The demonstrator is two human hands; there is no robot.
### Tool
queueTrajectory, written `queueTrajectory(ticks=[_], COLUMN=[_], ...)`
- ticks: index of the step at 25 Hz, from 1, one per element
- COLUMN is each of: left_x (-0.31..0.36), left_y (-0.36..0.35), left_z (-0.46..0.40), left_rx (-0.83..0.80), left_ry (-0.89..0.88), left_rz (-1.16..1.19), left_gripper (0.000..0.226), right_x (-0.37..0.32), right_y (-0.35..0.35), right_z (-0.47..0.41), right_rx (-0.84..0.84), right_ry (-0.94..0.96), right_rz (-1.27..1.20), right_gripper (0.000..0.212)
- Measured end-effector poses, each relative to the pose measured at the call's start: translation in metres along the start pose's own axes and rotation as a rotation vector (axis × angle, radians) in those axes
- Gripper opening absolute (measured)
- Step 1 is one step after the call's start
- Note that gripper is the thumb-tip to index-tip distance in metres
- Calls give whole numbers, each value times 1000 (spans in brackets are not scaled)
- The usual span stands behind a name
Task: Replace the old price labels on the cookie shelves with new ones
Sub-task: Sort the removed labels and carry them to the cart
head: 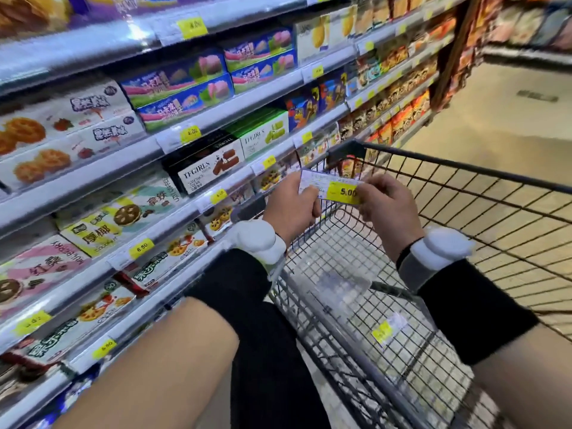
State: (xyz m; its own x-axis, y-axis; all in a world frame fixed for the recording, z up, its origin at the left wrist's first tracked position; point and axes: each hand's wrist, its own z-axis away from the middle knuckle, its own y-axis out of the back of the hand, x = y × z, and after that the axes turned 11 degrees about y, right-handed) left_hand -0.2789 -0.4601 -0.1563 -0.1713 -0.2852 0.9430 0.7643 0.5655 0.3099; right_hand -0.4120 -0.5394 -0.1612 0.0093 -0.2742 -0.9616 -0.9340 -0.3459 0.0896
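A black sleeve [235, 283] is worn on the left forearm, another black sleeve [473, 311] on the right. White rounded devices [257, 239] are strapped at both wrists, the right one [442, 246] on a grey band [414, 270].

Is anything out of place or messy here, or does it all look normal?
Mostly tidy. One odd bit: a loose price label lies on the bottom of the shopping cart instead of on a shelf rail. Both hands, left hand and right hand, hold another label marked 5.00 above the cart.
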Motion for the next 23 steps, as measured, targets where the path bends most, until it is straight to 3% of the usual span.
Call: queueTrajectory(ticks=[4,10,18,23], left_x=[-9,-16,-23,-32], left_y=[-19,-25,-35,-40], left_z=[-27,-47,-79,-95], left_rx=[-62,-214,-363,-388], left_ry=[-3,42,362,542], left_rz=[-189,-238,-58,-39], left_gripper=[23,11,15,44], right_x=[21,49,112,151], right_y=[19,23,32,34], right_z=[-5,-8,4,15], right_rx=[13,77,167,182], right_ry=[-71,-145,-333,-453], right_rz=[-24,-21,23,91], right_gripper=[15,13,9,7])
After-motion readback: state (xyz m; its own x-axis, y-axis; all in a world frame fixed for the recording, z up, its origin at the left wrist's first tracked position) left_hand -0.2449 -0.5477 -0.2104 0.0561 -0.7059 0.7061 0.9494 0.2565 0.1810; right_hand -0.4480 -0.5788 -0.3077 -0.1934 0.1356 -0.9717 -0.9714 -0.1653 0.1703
